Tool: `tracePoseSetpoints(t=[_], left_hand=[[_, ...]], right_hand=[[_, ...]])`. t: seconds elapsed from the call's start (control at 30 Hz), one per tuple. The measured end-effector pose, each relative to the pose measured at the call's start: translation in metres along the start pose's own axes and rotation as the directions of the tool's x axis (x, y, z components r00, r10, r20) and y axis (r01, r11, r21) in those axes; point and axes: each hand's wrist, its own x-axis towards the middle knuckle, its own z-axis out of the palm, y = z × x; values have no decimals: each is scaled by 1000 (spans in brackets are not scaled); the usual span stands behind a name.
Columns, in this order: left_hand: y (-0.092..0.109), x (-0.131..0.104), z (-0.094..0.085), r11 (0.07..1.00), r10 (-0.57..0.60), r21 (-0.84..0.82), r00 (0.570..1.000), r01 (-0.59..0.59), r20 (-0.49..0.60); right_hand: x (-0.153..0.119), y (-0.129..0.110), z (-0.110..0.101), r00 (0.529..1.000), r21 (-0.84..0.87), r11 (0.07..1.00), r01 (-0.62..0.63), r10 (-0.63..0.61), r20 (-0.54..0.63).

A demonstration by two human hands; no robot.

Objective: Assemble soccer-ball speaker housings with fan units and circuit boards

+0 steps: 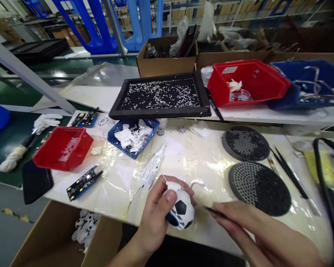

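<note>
A small white ball-shaped piece with black football patches [180, 207] is in my left hand [158, 207], its fingers and thumb wrapped round it at the front edge of the table. A thin wire loops out beside its top. Just to the right, my right hand [247, 222] pinches a dark thin tool, probably tweezers [210, 210], whose tip points at the ball with a gap between them. Behind my left hand lies a white printed tube [153, 167]. Two round black trays of small parts [246, 142] [258, 188] stand beyond my right hand.
Blue bin of white parts [133, 137], red bin [63, 148] and circuit board [84, 182] lie left. A black tray [160, 95] and red bin [247, 81] stand on the shelf. Black tweezers [291, 172] lie right. An open carton [105, 237] holds football pieces below.
</note>
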Motion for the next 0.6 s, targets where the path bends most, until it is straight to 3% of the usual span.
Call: tracePoseSetpoints(t=[0.13,0.4,0.6], left_hand=[[-1,-1,-1,999,6,-36,1000,-7,-12],[3,1,-1,1000,-1,-26,1000,1,-2],[-1,-4,-3,993,59,98,998,-62,31]], right_hand=[[18,-15,12,996,11,1000,-24,25,-81],[15,-11,7,998,27,999,-44,45,-47],[25,-4,-11,998,14,999,48,-49,35]])
